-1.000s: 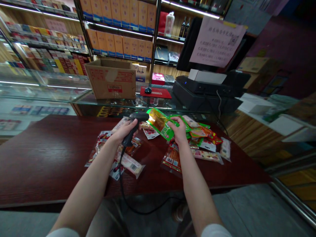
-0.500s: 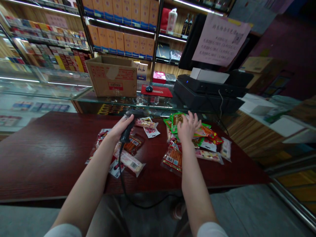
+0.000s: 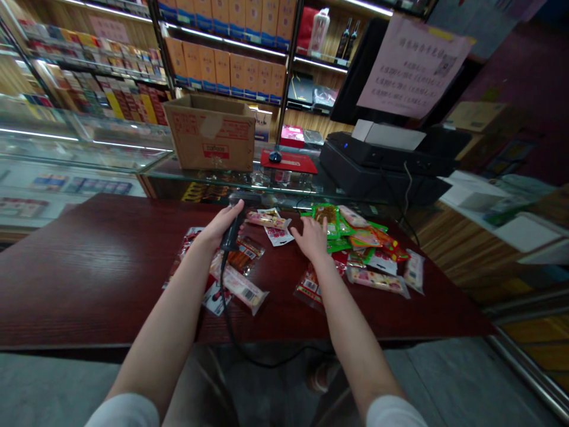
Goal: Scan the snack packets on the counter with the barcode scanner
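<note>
I had the left hand (image 3: 217, 230) closed around a black corded barcode scanner (image 3: 232, 236), and the right hand (image 3: 312, 239) open, just beside green-edged foil snack packets (image 3: 325, 220) on a dark red wooden counter (image 3: 80, 273).

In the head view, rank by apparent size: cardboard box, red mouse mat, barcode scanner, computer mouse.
Largest to smallest: cardboard box, red mouse mat, barcode scanner, computer mouse. The scanner, held in the left hand, is nearer the camera, so its place is unsure.
</note>
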A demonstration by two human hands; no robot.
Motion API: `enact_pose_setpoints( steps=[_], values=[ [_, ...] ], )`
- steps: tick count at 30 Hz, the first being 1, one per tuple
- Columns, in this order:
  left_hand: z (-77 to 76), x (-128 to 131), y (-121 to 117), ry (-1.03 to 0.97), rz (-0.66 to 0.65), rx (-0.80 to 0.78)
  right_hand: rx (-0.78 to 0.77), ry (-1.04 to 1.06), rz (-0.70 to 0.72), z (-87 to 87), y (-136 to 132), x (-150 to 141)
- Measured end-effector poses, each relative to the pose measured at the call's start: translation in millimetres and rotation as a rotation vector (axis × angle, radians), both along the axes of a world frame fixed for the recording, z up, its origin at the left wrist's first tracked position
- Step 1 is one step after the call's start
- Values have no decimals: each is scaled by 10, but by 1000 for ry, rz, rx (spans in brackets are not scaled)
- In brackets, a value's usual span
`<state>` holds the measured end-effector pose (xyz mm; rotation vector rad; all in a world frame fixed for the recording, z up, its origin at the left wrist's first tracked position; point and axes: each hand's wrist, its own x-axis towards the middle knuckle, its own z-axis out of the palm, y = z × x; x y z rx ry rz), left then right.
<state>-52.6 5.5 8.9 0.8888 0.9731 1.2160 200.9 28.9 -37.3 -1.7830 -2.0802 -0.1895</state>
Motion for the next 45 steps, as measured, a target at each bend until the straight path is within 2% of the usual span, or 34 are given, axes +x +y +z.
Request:
enact_pose_setpoints(
  steps=[5,8,12,14,16,21,25,29,32,40,45],
  values=[
    [-56,-43,47,-26,0,22,-144,-154,-33,-151,4,-190],
    [-28,-39,33,-42,2,14,-193,-148,-38,-184,8,-181],
    [39,-27,-9,-44,4,-13,-242,-51,28,-171,45,-105],
    [62,-25,-24,-42,10,-22,-228,113,57,-142,82,-46],
    [79,-24,-35,-35,22,-31,-166,362,56,-100,125,29],
    [100,-17,-52,-57,27,-23,128,888,91,-26,214,234],
    [73,-20,-39,-47,-4,-23,202,1141,150,-65,277,344],
    [44,-12,-32,-55,-55,11,220,1283,164,-103,327,380],
    [49,8,-66,-35,-119,26,271,1279,136,-93,333,375],
    [54,95,-111,45,-208,17,439,1049,108,-33,237,297],
    [25,94,-96,36,-157,18,485,972,53,3,196,292]
  ],
)
